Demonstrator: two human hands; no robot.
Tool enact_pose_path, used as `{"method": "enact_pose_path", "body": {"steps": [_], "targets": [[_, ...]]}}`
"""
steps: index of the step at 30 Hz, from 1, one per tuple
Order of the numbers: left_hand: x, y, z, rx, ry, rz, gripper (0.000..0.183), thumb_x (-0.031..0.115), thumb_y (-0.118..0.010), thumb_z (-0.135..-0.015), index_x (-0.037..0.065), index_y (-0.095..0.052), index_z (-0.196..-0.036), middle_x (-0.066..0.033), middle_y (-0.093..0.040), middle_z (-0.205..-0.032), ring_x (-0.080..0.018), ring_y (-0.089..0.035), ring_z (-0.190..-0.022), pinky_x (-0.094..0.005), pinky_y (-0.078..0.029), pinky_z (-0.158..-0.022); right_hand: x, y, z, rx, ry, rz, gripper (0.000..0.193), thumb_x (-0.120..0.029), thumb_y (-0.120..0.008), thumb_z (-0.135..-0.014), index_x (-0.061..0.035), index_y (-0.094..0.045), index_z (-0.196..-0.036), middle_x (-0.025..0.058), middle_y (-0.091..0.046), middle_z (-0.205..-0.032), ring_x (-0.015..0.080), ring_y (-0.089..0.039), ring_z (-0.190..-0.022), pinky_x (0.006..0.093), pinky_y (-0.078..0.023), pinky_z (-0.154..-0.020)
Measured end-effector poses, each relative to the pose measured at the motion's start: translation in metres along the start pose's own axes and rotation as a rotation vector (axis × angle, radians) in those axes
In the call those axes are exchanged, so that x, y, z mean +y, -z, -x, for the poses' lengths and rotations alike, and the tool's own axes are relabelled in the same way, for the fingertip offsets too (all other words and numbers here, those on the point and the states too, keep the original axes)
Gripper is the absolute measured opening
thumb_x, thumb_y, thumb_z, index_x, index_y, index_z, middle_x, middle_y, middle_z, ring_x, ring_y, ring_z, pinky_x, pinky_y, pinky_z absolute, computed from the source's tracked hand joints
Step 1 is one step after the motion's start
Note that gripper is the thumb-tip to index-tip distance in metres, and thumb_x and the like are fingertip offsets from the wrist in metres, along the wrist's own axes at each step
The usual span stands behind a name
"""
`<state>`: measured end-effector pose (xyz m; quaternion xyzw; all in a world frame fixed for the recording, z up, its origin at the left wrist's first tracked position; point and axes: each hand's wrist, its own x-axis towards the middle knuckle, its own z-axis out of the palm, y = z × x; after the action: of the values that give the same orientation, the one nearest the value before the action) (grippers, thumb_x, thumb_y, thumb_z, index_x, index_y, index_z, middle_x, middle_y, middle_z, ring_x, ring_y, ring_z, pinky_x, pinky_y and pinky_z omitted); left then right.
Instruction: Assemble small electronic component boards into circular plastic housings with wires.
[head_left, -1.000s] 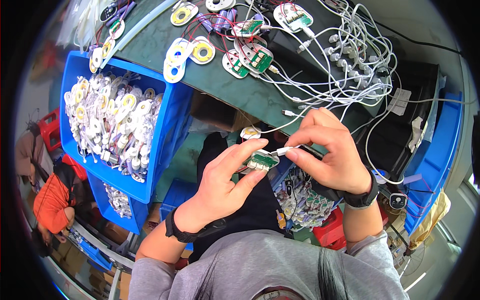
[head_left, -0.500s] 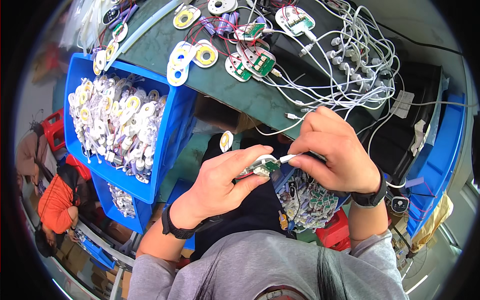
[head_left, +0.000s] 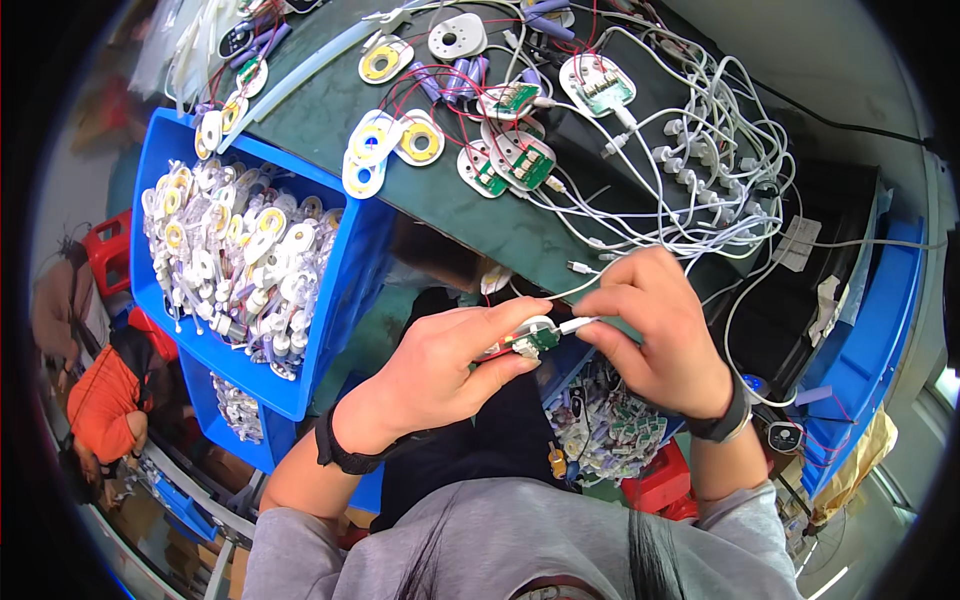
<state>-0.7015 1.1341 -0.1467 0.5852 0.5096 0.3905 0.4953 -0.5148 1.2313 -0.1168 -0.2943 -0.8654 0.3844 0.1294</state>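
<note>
My left hand is closed on a small green circuit board set in a white oval housing, holding it between thumb and fingers over my lap. In a pinch, my right hand grips a white cable plug, whose tip meets the board's edge; how deep it sits I cannot tell. Just beyond my left hand is a white oval part, partly hidden. On the table, similar boards in white housings lie with red wires and purple battery cells, some joined to white cables.
A blue bin heaped with white and yellow parts stands left, a smaller blue bin below it. Tangled white cables cover the right of the green table. More boards fill a container by my lap. A person in orange sits far left.
Both hands have moved slightly, still joined at board and plug. The view has shifted, so the table things appear a little lower. The white oval part beyond my left hand is now more covered.
</note>
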Motion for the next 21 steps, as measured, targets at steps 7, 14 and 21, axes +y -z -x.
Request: {"method": "enact_pose_path", "body": {"steps": [7, 14, 21], "targets": [[-0.002, 0.027, 0.002, -0.215, 0.414, 0.260, 0.045, 0.007, -0.065, -0.071, -0.001, -0.049, -0.113, -0.0069, -0.059, -0.085, -0.0114, -0.057, -0.071, -0.0245, -0.047, -0.063, 0.004, -0.032, 0.071, 0.116, -0.107, 0.130, 0.024, -0.008, -0.067, -0.066, -0.0046, -0.059, -0.088, 0.0088, -0.060, -0.089, 0.0210, -0.057, -0.067, 0.0289, -0.044, -0.058], [0.037, 0.076, -0.058, -0.210, 0.269, -0.022, 0.043, 0.011, -0.064, -0.072, -0.003, -0.049, -0.109, -0.0068, -0.059, -0.084, -0.0105, -0.055, -0.066, -0.0235, -0.044, -0.058, 0.037, -0.059, 0.036, 0.115, -0.129, 0.460, 0.027, -0.005, -0.057, -0.066, -0.0055, -0.055, -0.093, 0.0043, -0.056, -0.076, 0.0178, -0.054, -0.054, 0.0279, -0.041, -0.047], [0.014, 0.070, -0.113, -0.285, -0.049, -0.557, 0.038, 0.008, -0.062, -0.070, 0.002, -0.051, -0.106, -0.0174, -0.059, -0.087, -0.0355, -0.056, -0.079, -0.0362, -0.044, -0.068, 0.045, -0.057, 0.058, 0.092, -0.368, 0.650, 0.021, -0.011, -0.060, -0.073, -0.0081, -0.058, -0.094, 0.0035, -0.051, -0.063, 0.0207, -0.049, -0.053, 0.0322, -0.038, -0.049]]}}
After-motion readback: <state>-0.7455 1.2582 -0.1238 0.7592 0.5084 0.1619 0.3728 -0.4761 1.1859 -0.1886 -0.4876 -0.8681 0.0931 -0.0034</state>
